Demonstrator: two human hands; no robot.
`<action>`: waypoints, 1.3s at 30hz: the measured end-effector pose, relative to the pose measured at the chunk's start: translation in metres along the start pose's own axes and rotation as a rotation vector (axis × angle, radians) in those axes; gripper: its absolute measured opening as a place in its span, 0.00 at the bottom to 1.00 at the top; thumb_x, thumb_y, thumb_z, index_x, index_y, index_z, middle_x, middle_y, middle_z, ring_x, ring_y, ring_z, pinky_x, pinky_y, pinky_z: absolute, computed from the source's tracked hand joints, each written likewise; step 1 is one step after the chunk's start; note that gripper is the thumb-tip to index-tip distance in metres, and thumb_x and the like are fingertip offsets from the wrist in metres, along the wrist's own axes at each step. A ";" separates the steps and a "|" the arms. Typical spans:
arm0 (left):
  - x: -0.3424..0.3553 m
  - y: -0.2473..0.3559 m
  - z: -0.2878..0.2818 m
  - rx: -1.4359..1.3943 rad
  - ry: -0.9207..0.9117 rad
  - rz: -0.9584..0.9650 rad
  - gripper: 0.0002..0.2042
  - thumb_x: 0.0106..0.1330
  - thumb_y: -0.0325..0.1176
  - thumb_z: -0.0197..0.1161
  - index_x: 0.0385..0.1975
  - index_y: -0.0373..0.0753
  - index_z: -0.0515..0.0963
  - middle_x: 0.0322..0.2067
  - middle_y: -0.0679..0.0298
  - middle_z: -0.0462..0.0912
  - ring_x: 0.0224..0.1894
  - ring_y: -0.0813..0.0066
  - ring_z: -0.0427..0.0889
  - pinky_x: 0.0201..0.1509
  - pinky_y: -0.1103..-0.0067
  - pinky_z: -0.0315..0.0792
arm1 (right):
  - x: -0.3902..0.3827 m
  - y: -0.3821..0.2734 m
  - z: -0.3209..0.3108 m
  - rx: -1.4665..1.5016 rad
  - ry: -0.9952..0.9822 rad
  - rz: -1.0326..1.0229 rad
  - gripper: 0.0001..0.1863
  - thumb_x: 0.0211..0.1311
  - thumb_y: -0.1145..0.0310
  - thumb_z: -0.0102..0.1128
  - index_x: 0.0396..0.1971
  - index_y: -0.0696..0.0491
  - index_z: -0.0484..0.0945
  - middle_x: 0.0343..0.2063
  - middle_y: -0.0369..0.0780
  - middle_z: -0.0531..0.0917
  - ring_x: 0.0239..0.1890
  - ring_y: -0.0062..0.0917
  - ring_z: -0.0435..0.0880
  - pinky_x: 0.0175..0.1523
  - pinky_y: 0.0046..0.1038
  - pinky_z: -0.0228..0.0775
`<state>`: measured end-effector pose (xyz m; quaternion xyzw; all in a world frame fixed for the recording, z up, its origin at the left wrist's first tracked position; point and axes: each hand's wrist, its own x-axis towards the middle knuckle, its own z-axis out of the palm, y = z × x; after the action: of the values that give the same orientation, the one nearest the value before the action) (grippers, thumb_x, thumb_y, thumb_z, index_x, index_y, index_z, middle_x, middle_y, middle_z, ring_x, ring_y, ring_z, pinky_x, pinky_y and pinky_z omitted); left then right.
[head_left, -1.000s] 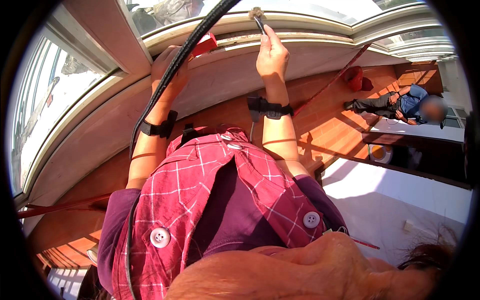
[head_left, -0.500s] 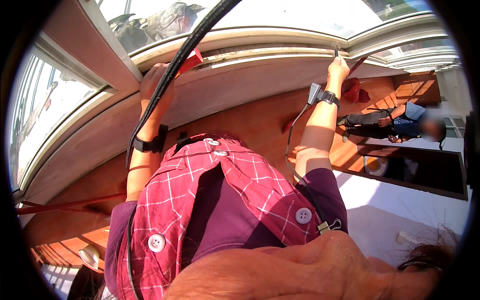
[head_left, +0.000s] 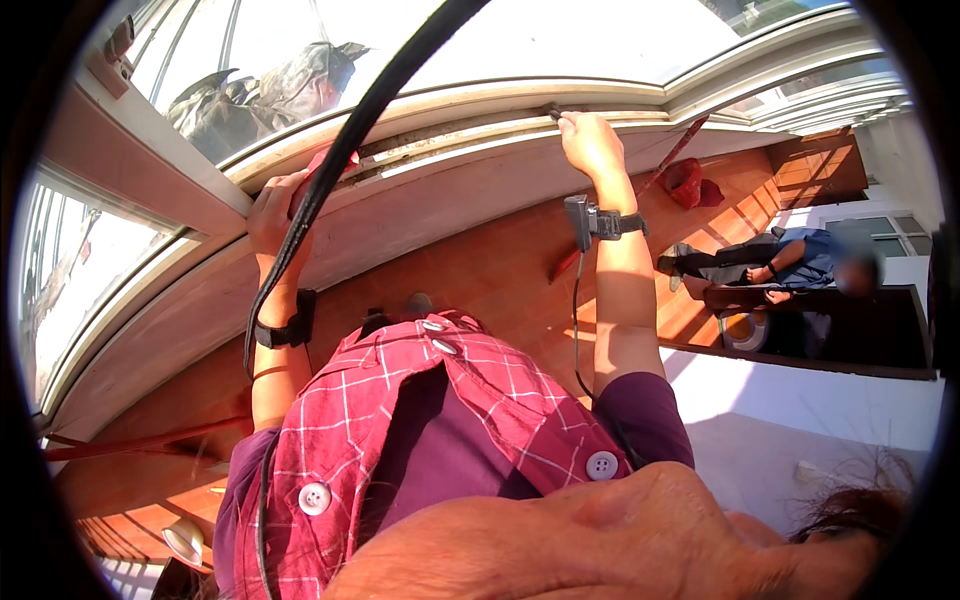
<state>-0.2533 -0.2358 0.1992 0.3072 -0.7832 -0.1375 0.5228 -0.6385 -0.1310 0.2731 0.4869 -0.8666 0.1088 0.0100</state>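
My right hand (head_left: 594, 145) is closed around a small tool with a dark tip (head_left: 553, 110), which meets the window track (head_left: 480, 131). Most of that tool is hidden by my fingers. Dirt marks the pale track to the left of the tip. At the track's left end, beside the window frame post (head_left: 165, 150), my left hand (head_left: 277, 218) is closed on a flat red thing (head_left: 343, 163). A thick black cable (head_left: 350, 150) crosses in front of it and hides its shape. Both wrists wear black straps.
Outside the glass lies a crumpled grey bag or cloth (head_left: 270, 95). A red bucket-like container (head_left: 683, 183) stands on the orange-brown floor (head_left: 470, 255). Farther right is another person (head_left: 790, 260) near a dark doorway. A red pole (head_left: 150, 438) lies at the left.
My right hand has moved left along the track with the tool. The left hand and red thing sit slightly lower and farther left in view. The other person's arms have shifted.
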 end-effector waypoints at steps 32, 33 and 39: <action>-0.009 -0.037 0.026 0.001 -0.003 0.012 0.07 0.65 0.26 0.57 0.39 0.32 0.77 0.30 0.54 0.79 0.31 0.57 0.79 0.35 0.69 0.73 | -0.018 -0.083 -0.001 0.558 -0.009 -0.086 0.12 0.54 0.65 0.58 0.21 0.58 0.81 0.24 0.49 0.82 0.31 0.42 0.82 0.36 0.38 0.74; -0.008 -0.036 0.024 -0.017 -0.019 0.001 0.07 0.65 0.26 0.57 0.39 0.32 0.77 0.30 0.54 0.79 0.31 0.58 0.79 0.35 0.70 0.73 | -0.020 -0.088 -0.007 0.742 -0.034 -0.021 0.13 0.55 0.63 0.58 0.21 0.59 0.80 0.23 0.50 0.82 0.31 0.43 0.82 0.36 0.39 0.73; 0.003 -0.006 0.008 -0.109 -0.062 -0.027 0.06 0.65 0.25 0.57 0.38 0.33 0.78 0.31 0.55 0.79 0.32 0.61 0.78 0.37 0.74 0.72 | 0.029 -0.056 0.083 0.658 0.418 0.049 0.21 0.63 0.56 0.49 0.23 0.59 0.78 0.23 0.52 0.80 0.31 0.49 0.80 0.37 0.43 0.72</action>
<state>-0.2594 -0.2435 0.1947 0.2844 -0.7862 -0.1966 0.5122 -0.5989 -0.1998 0.2060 0.4107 -0.7760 0.4778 0.0272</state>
